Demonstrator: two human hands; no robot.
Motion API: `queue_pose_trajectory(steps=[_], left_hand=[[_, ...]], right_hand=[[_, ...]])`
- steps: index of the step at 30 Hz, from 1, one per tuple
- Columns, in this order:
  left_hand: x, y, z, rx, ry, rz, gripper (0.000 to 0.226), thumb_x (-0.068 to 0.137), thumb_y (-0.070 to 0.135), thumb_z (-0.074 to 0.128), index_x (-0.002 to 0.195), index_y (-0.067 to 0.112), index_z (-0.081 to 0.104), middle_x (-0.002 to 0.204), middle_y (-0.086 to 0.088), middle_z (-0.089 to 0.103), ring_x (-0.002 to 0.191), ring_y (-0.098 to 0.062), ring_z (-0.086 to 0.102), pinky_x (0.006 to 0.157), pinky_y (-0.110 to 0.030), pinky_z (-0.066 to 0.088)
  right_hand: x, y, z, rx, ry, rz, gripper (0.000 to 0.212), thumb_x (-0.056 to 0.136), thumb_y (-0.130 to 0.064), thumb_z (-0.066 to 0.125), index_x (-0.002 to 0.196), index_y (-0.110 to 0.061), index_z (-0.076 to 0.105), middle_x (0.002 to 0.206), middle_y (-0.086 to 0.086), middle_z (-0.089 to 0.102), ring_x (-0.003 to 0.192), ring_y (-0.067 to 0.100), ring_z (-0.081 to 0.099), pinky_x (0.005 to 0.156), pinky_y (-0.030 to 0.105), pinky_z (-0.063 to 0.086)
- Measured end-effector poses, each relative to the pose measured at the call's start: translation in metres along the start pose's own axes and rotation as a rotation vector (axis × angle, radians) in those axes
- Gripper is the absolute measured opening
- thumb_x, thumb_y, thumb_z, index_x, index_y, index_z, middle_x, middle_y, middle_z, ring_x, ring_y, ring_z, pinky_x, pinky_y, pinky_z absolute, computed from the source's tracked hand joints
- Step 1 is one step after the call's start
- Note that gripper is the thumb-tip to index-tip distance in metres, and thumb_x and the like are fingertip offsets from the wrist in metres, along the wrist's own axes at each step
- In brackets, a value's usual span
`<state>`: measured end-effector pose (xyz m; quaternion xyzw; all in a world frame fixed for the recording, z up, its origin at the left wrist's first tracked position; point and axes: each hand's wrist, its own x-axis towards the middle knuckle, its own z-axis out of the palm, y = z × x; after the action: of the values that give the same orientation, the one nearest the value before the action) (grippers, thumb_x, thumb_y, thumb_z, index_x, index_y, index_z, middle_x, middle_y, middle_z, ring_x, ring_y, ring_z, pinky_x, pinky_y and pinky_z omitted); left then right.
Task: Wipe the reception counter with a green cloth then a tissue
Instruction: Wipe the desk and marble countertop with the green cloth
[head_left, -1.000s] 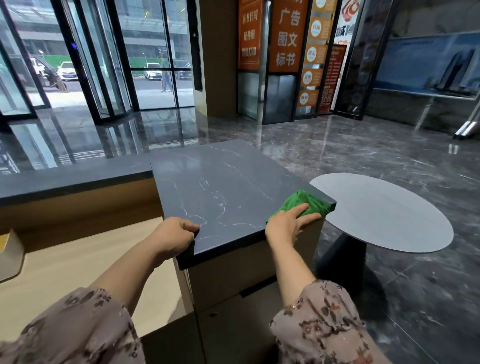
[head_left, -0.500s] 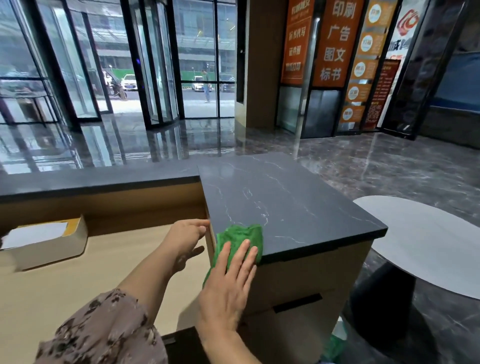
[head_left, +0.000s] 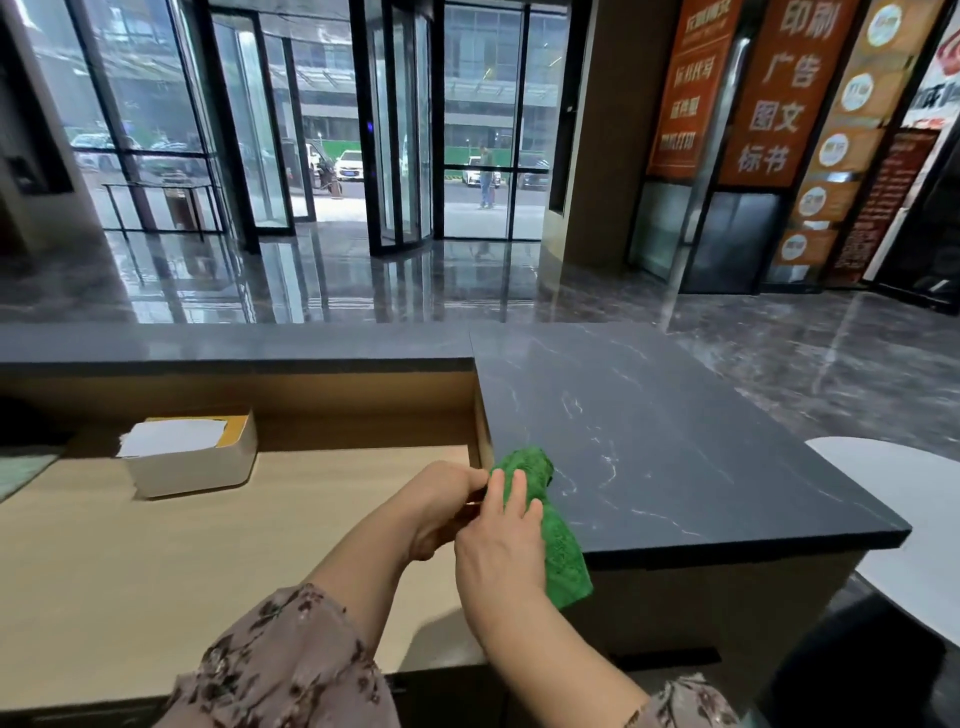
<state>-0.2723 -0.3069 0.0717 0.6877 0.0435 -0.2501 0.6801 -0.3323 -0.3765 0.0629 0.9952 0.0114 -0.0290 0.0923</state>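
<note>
The green cloth (head_left: 558, 551) lies under the right hand (head_left: 501, 545) on the counter (head_left: 675, 441).

**A building lobby, seen from behind its reception counter**

You stand at a dark, white-veined stone counter (head_left: 675, 441) raised above a lower wooden counter (head_left: 208, 561) on your side, the usual layout of a front desk. Beyond it, a polished dark stone floor (head_left: 363, 283) reflects tall glass walls (head_left: 156, 119) and a revolving door (head_left: 402, 130), with parked cars (head_left: 349, 165) showing outside. To your right, tall orange signboards (head_left: 779, 93) with Chinese lettering front a shop unit. A tissue box (head_left: 197, 467) sits on the lower counter, and a pale round table (head_left: 914, 519) stands just beside the stone counter's outer end.
</note>
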Motion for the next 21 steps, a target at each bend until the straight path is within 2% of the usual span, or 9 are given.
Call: queue_pose_trajectory(steps=[3,7,11,15,18,21], left_hand=[[0.015,0.004,-0.007,-0.07,-0.038,-0.026,0.015,0.089,0.01,0.05,0.099,0.008,0.061,0.095,-0.016,0.057,0.087,-0.024,0.058,0.075,-0.033,0.045],[0.044,0.013,-0.016,-0.13,-0.04,-0.041,0.018,0.088,0.018,0.054,0.103,0.014,0.061,0.097,-0.013,0.057,0.088,-0.024,0.055,0.068,-0.029,0.045],[0.08,0.028,-0.028,-0.158,-0.034,-0.041,0.014,0.09,0.017,0.05,0.101,0.013,0.059,0.089,-0.011,0.056,0.077,-0.022,0.052,0.06,-0.027,0.041],[0.116,0.047,-0.039,-0.191,-0.055,-0.058,0.023,0.097,0.018,0.047,0.096,0.007,0.068,0.083,-0.007,0.067,0.073,-0.018,0.062,0.063,-0.025,0.049],[0.143,0.062,-0.047,-0.193,-0.078,-0.067,0.026,0.099,0.017,0.046,0.088,0.008,0.068,0.077,-0.004,0.069,0.071,-0.015,0.063,0.059,-0.023,0.051],[0.174,0.077,-0.057,-0.196,-0.065,-0.072,0.024,0.098,0.016,0.045,0.089,0.009,0.066,0.093,-0.01,0.064,0.086,-0.02,0.058,0.069,-0.027,0.044]], right_hand=[[0.022,0.0,-0.004,-0.032,-0.025,-0.008,0.05,0.102,-0.012,0.032,0.147,0.005,0.018,0.156,0.027,-0.006,0.143,0.048,-0.006,0.115,0.055,0.016],[0.06,0.004,-0.011,-0.055,-0.07,-0.013,0.052,0.103,-0.013,0.029,0.148,0.004,0.013,0.156,0.027,-0.005,0.143,0.048,-0.006,0.114,0.054,0.019],[0.101,0.006,-0.018,-0.047,-0.094,-0.01,0.054,0.102,-0.016,0.033,0.15,0.001,0.012,0.157,0.024,-0.003,0.144,0.046,-0.006,0.114,0.052,0.021],[0.145,0.008,-0.022,-0.057,-0.112,-0.006,0.056,0.101,-0.017,0.036,0.15,-0.002,0.013,0.158,0.022,-0.003,0.144,0.045,-0.006,0.115,0.052,0.022],[0.178,0.01,-0.022,-0.065,-0.104,0.004,0.058,0.101,-0.018,0.039,0.15,-0.002,0.014,0.158,0.022,-0.003,0.144,0.045,-0.005,0.115,0.051,0.023],[0.216,0.012,-0.022,-0.057,-0.096,0.025,0.058,0.1,-0.02,0.041,0.15,-0.004,0.018,0.159,0.019,-0.001,0.145,0.043,-0.005,0.114,0.049,0.023]])
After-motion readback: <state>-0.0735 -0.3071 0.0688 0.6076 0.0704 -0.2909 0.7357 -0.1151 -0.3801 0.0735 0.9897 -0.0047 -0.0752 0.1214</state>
